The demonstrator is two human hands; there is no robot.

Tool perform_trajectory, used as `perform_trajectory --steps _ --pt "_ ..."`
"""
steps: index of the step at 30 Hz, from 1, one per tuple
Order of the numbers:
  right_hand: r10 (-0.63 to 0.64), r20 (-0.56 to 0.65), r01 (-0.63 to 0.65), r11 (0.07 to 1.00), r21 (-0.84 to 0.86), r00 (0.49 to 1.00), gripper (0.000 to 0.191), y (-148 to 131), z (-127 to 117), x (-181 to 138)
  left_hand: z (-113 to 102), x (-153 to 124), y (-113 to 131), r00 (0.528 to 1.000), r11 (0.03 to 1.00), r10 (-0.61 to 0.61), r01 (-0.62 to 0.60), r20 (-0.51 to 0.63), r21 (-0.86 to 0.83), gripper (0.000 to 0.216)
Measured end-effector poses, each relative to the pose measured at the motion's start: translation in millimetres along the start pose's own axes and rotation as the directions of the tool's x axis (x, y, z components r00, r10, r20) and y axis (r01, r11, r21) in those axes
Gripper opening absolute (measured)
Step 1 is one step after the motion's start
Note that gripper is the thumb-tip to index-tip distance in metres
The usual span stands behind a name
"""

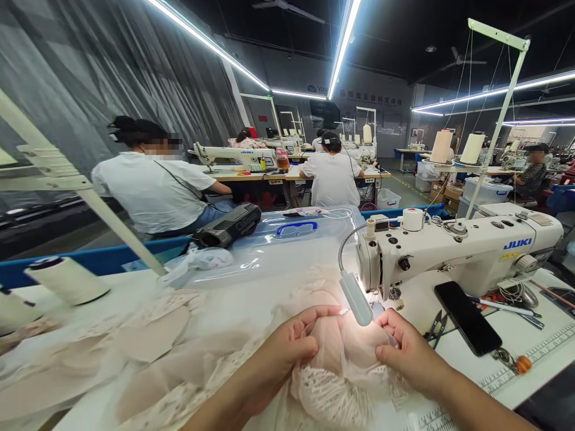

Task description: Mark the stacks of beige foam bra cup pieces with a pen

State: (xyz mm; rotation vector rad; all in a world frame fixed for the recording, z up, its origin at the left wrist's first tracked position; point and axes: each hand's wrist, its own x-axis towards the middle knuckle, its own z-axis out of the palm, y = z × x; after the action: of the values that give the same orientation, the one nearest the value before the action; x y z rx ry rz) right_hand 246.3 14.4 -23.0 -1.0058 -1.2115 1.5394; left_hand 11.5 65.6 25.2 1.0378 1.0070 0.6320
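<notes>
A pale pink bra (pixel 330 347) with sheer cups and a cream lace edge is stretched between my two hands. My left hand (pixel 294 344) pinches its left side between thumb and fingers. On the other side, my right hand (pixel 404 347) grips the edge of the right cup the same way. Just beyond the cups stands the needle end of a white sewing machine (pixel 444 245), and a lit grey lamp (pixel 357 299) on a bendy neck hangs over the cloth. The lamp hides the spot under the needle.
More pale lace pieces (pixel 157 341) lie to the left, near thread cones (pixel 67 280). Behind is a clear plastic box lid (pixel 269 248). A phone (pixel 467 317), thread snips (pixel 435 329) and a ruler strip (pixel 530 353) lie right. Co-workers (pixel 335 173) sit ahead.
</notes>
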Motion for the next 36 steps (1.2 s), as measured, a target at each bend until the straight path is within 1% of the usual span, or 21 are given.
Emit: perform_trajectory --steps 3,7,9,14,17,21,28,36 --pt "0.0 0.01 0.0 1.0 0.011 1.0 0.023 -1 1 -1 1 -2 -3 1.0 0.999 0.019 -0.019 0.004 0.04 0.059" --pt "-0.018 0.05 0.02 0.999 -0.039 0.999 0.023 -4 2 -3 4 -6 -7 1.0 0.997 -0.001 0.002 -0.008 0.075 0.078" --pt "-0.02 0.056 0.024 0.997 -0.069 0.998 0.022 -4 2 -3 7 -7 -7 1.0 0.998 0.0 -0.001 0.004 0.06 0.083" --pt "-0.003 0.077 0.01 0.996 -0.094 0.997 0.025 0 0 -1 10 -6 -6 0.999 1.0 0.024 -0.024 -0.044 0.009 0.082" --pt "-0.009 0.079 0.017 0.995 -0.096 0.997 0.025 1 0 -1 10 -4 -7 0.996 0.999 0.034 -0.034 -0.083 0.008 0.081" --pt "-0.034 0.069 0.045 0.986 -0.158 0.997 0.024 2 2 -2 11 -4 -9 0.991 0.998 0.064 -0.063 -0.117 0.015 0.078" --pt "-0.111 0.049 0.12 0.964 -0.237 0.993 0.022 4 1 -1 14 -7 -9 0.988 0.995 0.103 -0.104 -0.119 -0.008 0.074" --pt "-0.136 0.045 0.143 0.953 -0.266 0.99 0.022 6 0 -1 11 -6 -11 0.986 0.991 0.117 -0.108 -0.119 0.075 0.076"
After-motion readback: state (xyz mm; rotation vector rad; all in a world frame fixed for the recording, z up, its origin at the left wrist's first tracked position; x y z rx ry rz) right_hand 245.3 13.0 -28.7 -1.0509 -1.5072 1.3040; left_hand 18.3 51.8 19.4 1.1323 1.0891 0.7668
